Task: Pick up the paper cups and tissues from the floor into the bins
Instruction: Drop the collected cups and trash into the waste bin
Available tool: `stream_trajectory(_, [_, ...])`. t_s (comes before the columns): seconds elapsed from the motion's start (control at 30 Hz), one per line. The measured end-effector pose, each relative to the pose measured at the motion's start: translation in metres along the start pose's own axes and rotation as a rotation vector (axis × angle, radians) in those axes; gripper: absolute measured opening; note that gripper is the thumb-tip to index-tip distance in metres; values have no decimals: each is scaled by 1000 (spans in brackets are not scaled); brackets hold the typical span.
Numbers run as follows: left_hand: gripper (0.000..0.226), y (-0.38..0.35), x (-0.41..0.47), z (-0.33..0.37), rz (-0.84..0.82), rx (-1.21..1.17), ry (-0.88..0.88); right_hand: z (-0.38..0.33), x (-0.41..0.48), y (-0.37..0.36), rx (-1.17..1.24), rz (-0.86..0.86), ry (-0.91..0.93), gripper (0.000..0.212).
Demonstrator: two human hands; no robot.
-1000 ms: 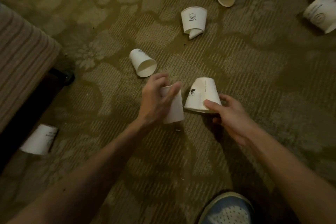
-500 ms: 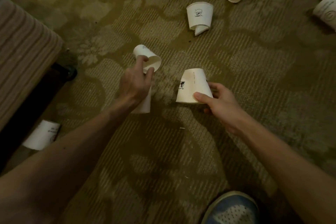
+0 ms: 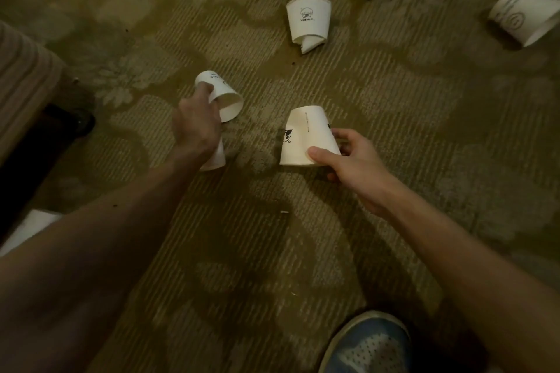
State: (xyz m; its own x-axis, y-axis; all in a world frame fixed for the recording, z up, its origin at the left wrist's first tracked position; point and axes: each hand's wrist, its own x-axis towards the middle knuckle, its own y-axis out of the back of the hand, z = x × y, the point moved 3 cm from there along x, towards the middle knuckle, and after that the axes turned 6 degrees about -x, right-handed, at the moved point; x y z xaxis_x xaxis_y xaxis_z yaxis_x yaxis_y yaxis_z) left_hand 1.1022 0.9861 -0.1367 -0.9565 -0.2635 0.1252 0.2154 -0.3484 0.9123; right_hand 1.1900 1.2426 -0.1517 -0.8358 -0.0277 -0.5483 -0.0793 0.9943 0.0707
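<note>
Fingers point(image 3: 208, 90) of the left hand point(image 3: 197, 124) curl over the wall of a lying cup point(image 3: 224, 97) near the middle of the carpet point(image 3: 424, 118). This cup lies on its side, long axis slanting, base toward the far left corner and open mouth toward the near right. A tucked cup point(image 3: 216, 157) is held under the same palm, one end poking out toward the person; how the fingers grip it cannot be told. The right hand point(image 3: 351, 163) pinches a printed cup point(image 3: 306, 139), thumb on the near wall, fingers curled behind. It hangs upside down, wide rim toward the person and base tilted away. A crushed cup point(image 3: 309, 20) lies farther off, and a shoe point(image 3: 369, 345) shows at the near edge.
</note>
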Motion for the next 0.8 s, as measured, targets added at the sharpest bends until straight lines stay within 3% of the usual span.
stream_trajectory(0.27, [19,9,-16,27,1,-166,-173,-6,-3,6,42,-11,-3,65])
stream_trajectory(0.5, [18,23,-41,75,-196,-405,-289,-24,-15,39,520,-51,-111,45])
stream_trajectory(0.8, [22,46,-75,153,-308,-601,-516,-52,-54,99,620,-37,9,46])
